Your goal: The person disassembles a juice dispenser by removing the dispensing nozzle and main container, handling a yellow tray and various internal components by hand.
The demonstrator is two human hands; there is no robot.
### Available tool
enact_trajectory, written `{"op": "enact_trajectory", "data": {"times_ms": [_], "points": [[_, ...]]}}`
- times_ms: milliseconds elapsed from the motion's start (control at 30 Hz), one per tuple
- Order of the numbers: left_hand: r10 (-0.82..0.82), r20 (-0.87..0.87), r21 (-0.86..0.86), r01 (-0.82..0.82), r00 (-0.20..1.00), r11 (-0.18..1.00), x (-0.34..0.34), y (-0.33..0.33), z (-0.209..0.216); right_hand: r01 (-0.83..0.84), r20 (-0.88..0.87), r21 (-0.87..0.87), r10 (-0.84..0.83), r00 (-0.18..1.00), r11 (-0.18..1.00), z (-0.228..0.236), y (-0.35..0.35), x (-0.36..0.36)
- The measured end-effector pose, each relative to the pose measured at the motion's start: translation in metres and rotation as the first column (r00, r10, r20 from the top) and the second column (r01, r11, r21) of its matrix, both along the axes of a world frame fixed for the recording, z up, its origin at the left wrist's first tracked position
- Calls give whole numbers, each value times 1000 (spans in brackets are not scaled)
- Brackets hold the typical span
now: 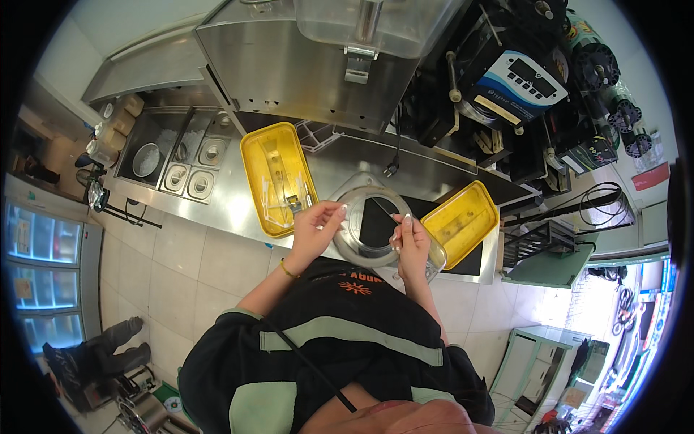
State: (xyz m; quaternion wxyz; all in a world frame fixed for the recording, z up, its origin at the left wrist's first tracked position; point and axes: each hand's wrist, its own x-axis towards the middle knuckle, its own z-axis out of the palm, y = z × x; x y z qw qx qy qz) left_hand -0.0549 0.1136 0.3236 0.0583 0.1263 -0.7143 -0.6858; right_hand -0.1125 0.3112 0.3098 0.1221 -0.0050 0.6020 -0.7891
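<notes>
A clear plastic vessel [348, 248] with a wide round rim lies in front of me, over the near edge of the steel counter. At the rim's left side, my left hand [316, 230] is closed, thumb and forefinger pinched together. My right hand [410, 244] is closed too, its fingertips pinched at the rim's right side. A thin dark line runs from the right fingertips across the opening; what it is does not show clearly. Whatever either pinch holds is too small to make out.
Yellow trays stand on both sides; the left tray [254, 155] holds white and metal parts, the right tray [473, 217] shows stains. Behind is a steel dispenser [311, 76], with a black plug [391, 168] before it. Steel ingredient wells [177, 177] lie left, a sealing machine [517, 83] right.
</notes>
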Motion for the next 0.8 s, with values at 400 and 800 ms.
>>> {"op": "enact_trajectory", "data": {"times_ms": [400, 800], "points": [[-47, 121, 453, -13, 992, 892, -22, 5, -62, -24, 75, 164, 12, 997, 986, -32, 33, -24], [-31, 421, 533, -220, 906, 817, -67, -48, -198, 84, 450, 496, -338, 826, 864, -172, 150, 31]]}}
